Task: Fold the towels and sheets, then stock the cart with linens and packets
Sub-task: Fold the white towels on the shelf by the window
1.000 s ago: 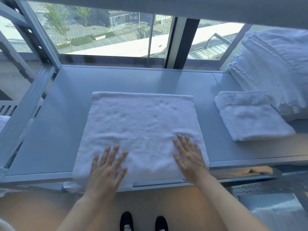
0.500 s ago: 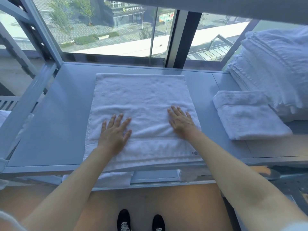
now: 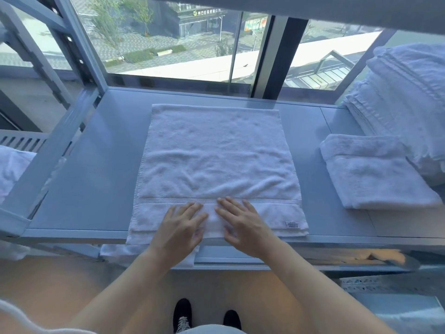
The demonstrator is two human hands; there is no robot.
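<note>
A white towel [image 3: 216,160] lies folded flat on the grey cart shelf [image 3: 96,165], its woven band and small label toward me. My left hand [image 3: 178,227] and my right hand [image 3: 243,225] rest side by side on the towel's near edge, fingers straight and pressing down on it. A smaller folded white towel [image 3: 375,174] lies on the shelf to the right.
A tall stack of folded white linens [image 3: 407,104] stands at the far right. The cart's grey frame post [image 3: 79,47] rises at the left, with more white cloth [image 3: 12,169] beyond it. A window runs behind the shelf. Another towel edge [image 3: 147,251] shows below.
Both hands slid back from the towel's middle to its near edge and came close together. The towel sits farther onto the shelf than a second ago.
</note>
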